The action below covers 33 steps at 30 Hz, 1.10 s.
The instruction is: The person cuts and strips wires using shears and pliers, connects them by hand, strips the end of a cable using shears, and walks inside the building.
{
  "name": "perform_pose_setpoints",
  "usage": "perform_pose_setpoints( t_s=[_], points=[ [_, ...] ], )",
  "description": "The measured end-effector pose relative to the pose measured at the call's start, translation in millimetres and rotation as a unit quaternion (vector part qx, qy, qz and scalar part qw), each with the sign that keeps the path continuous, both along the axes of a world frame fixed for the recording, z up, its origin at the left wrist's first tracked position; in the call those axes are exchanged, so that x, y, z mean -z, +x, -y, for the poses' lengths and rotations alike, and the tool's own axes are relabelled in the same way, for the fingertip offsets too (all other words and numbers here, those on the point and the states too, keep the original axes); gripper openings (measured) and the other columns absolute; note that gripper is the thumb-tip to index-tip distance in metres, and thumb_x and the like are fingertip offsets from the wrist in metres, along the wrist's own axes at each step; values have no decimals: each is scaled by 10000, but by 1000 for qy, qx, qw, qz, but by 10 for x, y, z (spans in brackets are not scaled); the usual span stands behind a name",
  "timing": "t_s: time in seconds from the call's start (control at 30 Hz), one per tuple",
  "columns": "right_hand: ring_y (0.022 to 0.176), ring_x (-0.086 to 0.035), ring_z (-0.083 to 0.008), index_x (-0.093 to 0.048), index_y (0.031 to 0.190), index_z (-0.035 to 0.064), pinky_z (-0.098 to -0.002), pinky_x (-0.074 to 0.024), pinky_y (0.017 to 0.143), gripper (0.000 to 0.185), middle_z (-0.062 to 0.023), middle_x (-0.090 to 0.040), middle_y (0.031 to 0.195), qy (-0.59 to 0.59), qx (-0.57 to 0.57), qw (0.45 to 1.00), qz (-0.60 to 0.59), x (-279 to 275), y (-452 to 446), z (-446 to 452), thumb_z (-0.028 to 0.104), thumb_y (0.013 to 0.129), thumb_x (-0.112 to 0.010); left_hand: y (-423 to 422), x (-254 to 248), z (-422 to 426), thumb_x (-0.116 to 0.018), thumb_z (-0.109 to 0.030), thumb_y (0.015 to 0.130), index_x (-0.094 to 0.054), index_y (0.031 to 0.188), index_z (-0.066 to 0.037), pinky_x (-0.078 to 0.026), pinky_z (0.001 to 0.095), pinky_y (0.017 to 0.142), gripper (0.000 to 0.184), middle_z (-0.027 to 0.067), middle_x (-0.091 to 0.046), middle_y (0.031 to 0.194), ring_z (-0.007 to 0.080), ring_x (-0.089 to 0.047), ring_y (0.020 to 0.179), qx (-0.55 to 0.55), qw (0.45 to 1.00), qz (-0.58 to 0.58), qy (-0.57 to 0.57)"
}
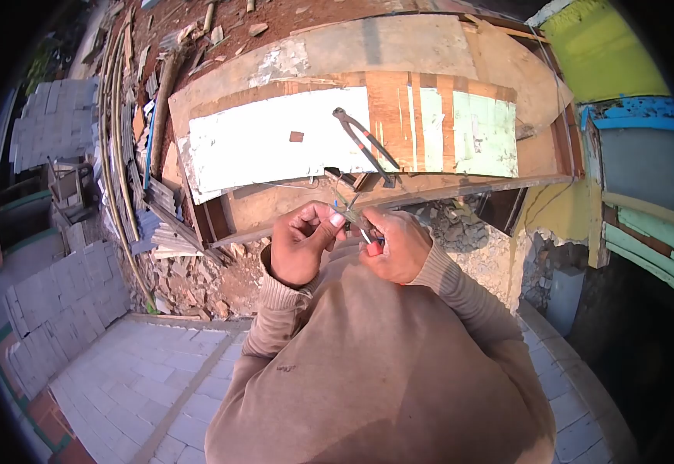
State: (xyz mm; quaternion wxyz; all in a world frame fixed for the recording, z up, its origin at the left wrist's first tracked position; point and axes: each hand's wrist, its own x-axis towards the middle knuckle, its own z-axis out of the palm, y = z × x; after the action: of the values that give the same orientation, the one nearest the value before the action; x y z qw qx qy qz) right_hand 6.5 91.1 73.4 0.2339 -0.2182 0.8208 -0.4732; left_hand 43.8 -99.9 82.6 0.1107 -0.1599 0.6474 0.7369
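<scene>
My left hand (304, 241) is closed, thumb and fingers pinching a small greenish-grey piece (350, 215) with a thin wire at its upper end and a spot of blue beside it. Its exact kind is too small to tell. My right hand (399, 246) is closed around a small red-handled screwdriver (374, 248), its pale thin shaft pointing up-left at the piece. The right fingertips also touch the piece. Both hands meet in front of my chest. Just beyond them, pincers (364, 147) with orange bands on the handles lie on the painted board (252, 147).
The board rests on a worn wooden tabletop (422, 46) whose near edge is just past my hands. Rubble (461, 236) lies below it. Long poles (112, 147) and scrap sheets are at left. A yellow-green panel (608, 46) stands at right. Grey paving (132, 394) is below.
</scene>
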Motion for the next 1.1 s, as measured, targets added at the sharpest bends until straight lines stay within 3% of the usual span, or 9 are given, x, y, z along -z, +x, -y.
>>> perform_pose_setpoints(
  t_s=[0.27, 0.43, 0.63, 0.73, 0.77, 0.83, 0.97, 1.03, 1.1],
  points=[
    [611, -577, -362, -553, 869, 31, -423, -448, 581, 197, -151, -580, 661, -34, 38, 999, -10, 62, 49, 73, 96, 717, -658, -8, -48, -90, -636, -78, 944, -636, 877, -7, -431, 211, 573, 97, 38, -654, 748, 69, -546, 626, -29, 999, 7, 26],
    [545, -517, -204, -538, 856, 27, -351, -409, 544, 184, -111, -517, 614, -37, 100, 993, 53, 9, 99, 108, 90, 722, -646, 0, -48, -246, -701, -25, 893, -636, 916, 12, -455, 192, 612, 79, 12, -651, 769, 46, -565, 680, -73, 995, -63, 20],
    [546, -397, -123, -509, 816, 38, -305, -353, 522, 192, -37, -429, 593, -102, 124, 983, 92, -7, 189, 89, 85, 704, -658, 8, -2, -245, -750, 52, 810, -615, 865, 12, -488, 212, 639, 151, 31, -654, 785, 63, -591, 696, -62, 995, -77, -25],
    [551, -399, -114, -504, 807, 44, -301, -353, 524, 196, -23, -428, 602, -100, 134, 982, 90, -16, 203, 79, 73, 692, -659, -5, 12, -286, -759, 54, 799, -608, 832, 3, -490, 211, 630, 163, 20, -645, 756, 61, -594, 692, -60, 995, -81, -28],
    [551, -399, -114, -504, 807, 44, -301, -353, 524, 196, -23, -428, 602, -100, 135, 982, 91, 5, 215, 74, 73, 692, -659, -14, 34, -305, -778, 22, 797, -605, 794, -7, -445, 200, 583, 175, 5, -625, 707, 40, -556, 651, -66, 993, -90, -42],
    [521, -491, -213, -519, 837, 21, -359, -394, 526, 252, -105, -486, 607, -102, 145, 982, 70, 76, 237, 69, 127, 679, -685, -35, 62, -338, -797, -10, 794, -603, 757, -17, -400, 188, 536, 197, -10, -606, 659, 19, -519, 611, -72, 991, -100, -55],
    [525, -481, -166, -500, 816, 25, -319, -392, 515, 191, -75, -482, 607, -140, 150, 976, 78, 93, 233, 49, 82, 709, -648, -44, 84, -343, -825, -19, 767, -492, 662, -57, -370, 187, 515, 351, -50, -504, 599, 9, -443, 576, -81, 984, -125, -102],
    [572, -448, -103, -478, 850, 40, -256, -383, 519, 153, -24, -469, 684, -346, 311, 853, 235, 111, 140, -85, 19, 723, -560, -38, 117, -265, -835, -21, 757, -454, 643, -68, -367, 186, 513, 400, -64, -463, 582, 8, -416, 565, -85, 974, -149, -144],
    [593, -469, -103, -464, 866, 36, -243, -391, 514, 152, -40, -469, 707, -397, 366, 836, 95, 35, -107, -387, -6, 728, -511, -49, 222, 24, -846, -17, 742, -374, 626, -91, -364, 181, 513, 492, -76, -400, 581, 12, -385, 568, -144, 970, -115, -161]
  ],
)
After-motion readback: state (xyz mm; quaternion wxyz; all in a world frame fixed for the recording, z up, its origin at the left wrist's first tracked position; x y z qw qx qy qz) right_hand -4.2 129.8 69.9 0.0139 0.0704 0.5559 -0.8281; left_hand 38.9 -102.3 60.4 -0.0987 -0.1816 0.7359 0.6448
